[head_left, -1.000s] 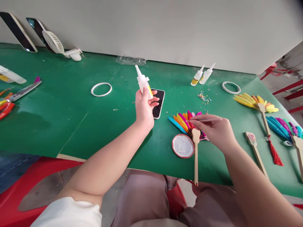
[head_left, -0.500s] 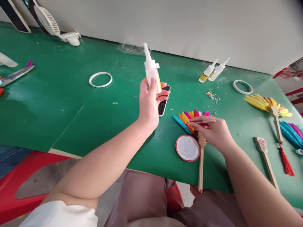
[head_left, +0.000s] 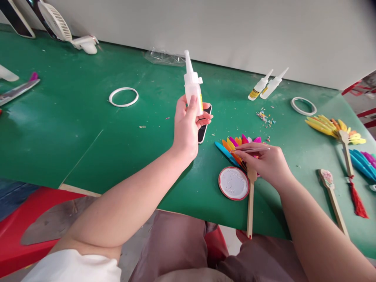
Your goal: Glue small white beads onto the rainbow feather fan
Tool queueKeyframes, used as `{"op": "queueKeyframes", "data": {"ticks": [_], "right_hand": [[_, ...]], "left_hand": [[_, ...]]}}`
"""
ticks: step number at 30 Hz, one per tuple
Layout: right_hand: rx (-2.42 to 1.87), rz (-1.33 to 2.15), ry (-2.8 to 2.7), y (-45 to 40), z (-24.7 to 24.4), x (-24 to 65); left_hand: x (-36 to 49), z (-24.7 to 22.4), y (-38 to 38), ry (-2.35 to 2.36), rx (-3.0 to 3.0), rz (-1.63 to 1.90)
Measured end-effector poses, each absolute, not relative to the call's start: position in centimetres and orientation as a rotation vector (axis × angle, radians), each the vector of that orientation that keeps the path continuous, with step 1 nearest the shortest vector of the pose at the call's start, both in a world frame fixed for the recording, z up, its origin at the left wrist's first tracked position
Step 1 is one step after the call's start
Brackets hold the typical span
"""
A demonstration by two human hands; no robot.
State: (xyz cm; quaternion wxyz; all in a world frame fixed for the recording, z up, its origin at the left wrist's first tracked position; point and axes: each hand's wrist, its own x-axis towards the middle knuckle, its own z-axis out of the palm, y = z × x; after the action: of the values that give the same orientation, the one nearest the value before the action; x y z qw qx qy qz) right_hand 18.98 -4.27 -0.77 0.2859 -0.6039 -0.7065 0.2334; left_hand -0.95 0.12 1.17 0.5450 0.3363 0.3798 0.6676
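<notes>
My left hand (head_left: pixel 187 131) is closed round a white glue bottle (head_left: pixel 193 88), held upright with its long nozzle pointing up. Behind that hand a phone (head_left: pixel 202 131) lies on the table. My right hand (head_left: pixel 268 162) pinches thin metal tweezers (head_left: pixel 252 149) over a fan of colourful feathers (head_left: pixel 227 150) on a wooden handle (head_left: pixel 250 207). The tweezers' tip is at the orange feathers; whether it grips anything is too small to tell. Just left of the handle sits a round white dish (head_left: pixel 234 183) with a red rim, holding tiny beads.
Two glue bottles (head_left: pixel 260 88) stand at the back right, near scattered bits (head_left: pixel 266 118) and a white ring (head_left: pixel 303 105). Farther right lie a yellow feather fan (head_left: pixel 323 126) and a bare wooden stick (head_left: pixel 335 199). Another ring (head_left: pixel 123 97) and a small fan (head_left: pixel 57 21) are left.
My left hand has shifted slightly right with the bottle, which is more upright. The tweezers and my right hand have barely moved. The view has shifted a little.
</notes>
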Motion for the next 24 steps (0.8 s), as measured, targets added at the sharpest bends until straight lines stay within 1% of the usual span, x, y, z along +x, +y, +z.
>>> {"op": "queueKeyframes", "data": {"ticks": [8, 15, 24], "right_hand": [[-1.624, 0.623, -1.862, -4.4, -0.7, 18.9], [-1.622, 0.629, -1.868, -4.2, -0.8, 19.0], [-1.587, 0.636, -1.91, -4.3, -0.8, 19.2]], "left_hand": [[-0.5, 1.3, -0.2, 0.83, 0.774, 1.401], [0.3, 0.4, -0.7, 0.631, 0.649, 1.022], [0.9, -0.6, -0.7, 0.606, 0.63, 0.897]]}}
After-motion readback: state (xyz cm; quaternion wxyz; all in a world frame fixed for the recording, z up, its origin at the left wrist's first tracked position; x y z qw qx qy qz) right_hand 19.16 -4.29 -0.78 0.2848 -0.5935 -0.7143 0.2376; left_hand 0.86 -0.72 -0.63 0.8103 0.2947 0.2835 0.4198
